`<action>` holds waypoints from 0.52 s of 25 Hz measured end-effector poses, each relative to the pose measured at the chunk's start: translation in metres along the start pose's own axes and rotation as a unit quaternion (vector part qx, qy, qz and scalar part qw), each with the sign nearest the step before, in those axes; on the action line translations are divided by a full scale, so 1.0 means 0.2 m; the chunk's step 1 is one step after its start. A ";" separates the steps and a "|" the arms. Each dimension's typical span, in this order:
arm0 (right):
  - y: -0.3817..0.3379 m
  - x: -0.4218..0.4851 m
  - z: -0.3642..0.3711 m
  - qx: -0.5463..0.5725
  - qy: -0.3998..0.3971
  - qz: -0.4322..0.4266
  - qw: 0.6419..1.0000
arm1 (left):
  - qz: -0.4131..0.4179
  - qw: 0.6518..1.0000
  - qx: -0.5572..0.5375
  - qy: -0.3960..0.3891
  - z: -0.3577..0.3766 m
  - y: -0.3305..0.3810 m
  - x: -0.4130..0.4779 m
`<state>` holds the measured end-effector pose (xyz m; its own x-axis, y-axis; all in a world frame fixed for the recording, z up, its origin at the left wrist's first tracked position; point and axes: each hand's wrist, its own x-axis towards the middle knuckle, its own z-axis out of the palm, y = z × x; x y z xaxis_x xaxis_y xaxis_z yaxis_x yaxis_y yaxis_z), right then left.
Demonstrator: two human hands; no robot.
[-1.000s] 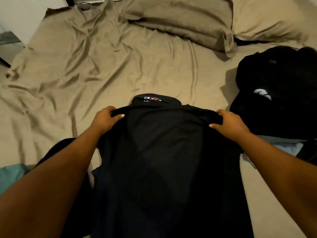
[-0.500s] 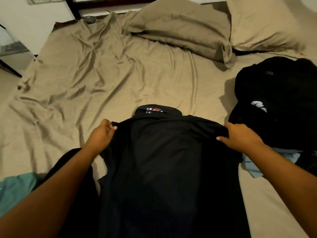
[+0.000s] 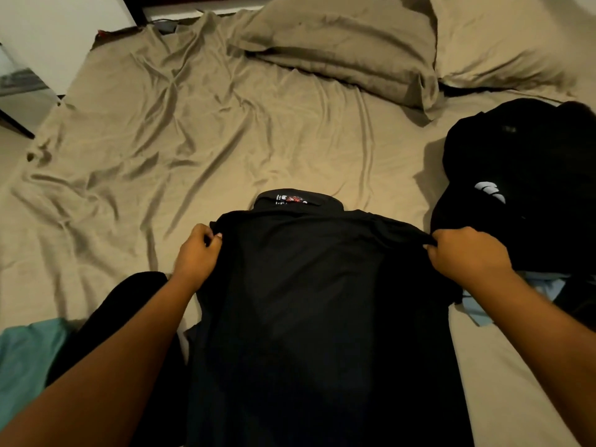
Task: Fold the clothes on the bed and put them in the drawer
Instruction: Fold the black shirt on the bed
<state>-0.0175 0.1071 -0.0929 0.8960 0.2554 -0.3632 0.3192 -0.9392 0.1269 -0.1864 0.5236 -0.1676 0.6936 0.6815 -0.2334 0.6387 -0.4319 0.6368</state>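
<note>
Head view.
- Black shirt (image 3: 316, 301): lies flat on the bed (image 3: 193, 140) in front of me, collar label toward the pillows (image 3: 338, 43).
- My left grip (image 3: 196, 253): fingers curled, pinching the shirt's left shoulder edge.
- My right grip (image 3: 467, 253): fingers curled, pinching the right shoulder edge.
- Black clothes heap (image 3: 522, 188): just right of the shirt, white logo showing, pale blue cloth (image 3: 545, 285) beneath it.
- Teal cloth (image 3: 22, 359): near-left edge of the bed.
</note>
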 end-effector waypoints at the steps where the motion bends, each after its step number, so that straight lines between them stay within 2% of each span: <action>1: -0.01 -0.01 -0.01 -0.025 0.006 0.000 1.000 | -0.010 0.999 -0.036 0.007 0.00 0.02 -0.02; 3: -0.03 -0.01 -0.03 -0.050 -0.009 0.004 0.999 | -0.034 0.992 -0.118 0.012 0.00 0.07 -0.03; 5: -0.02 0.02 -0.04 -0.037 -0.097 0.029 0.994 | -0.080 0.973 -0.215 -0.037 -0.04 0.11 -0.01; 7: -0.01 0.06 -0.06 -0.038 -0.210 0.061 0.975 | -0.094 0.963 -0.221 -0.123 -0.07 0.12 0.01; 8: 0.00 0.06 -0.07 -0.049 -0.239 0.070 0.967 | -0.086 0.965 -0.199 -0.150 -0.07 0.12 0.02; 10: 0.01 0.04 -0.07 -0.087 -0.222 0.061 0.969 | -0.040 0.978 -0.151 -0.142 -0.08 0.13 0.02; 12: 0.05 0.02 -0.09 -0.116 -0.139 0.021 0.983 | 0.036 0.989 -0.108 -0.097 -0.10 0.15 0.03; 13: 0.05 0.00 -0.10 -0.091 -0.097 0.004 0.991 | 0.080 0.991 -0.075 -0.073 -0.12 0.17 0.02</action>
<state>-0.0083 0.1022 -0.0734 0.8280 0.1821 -0.5303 0.3786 -0.8792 0.2892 -0.1690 0.5264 -0.1285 0.8302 0.5132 -0.2176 0.4670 -0.4274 0.7741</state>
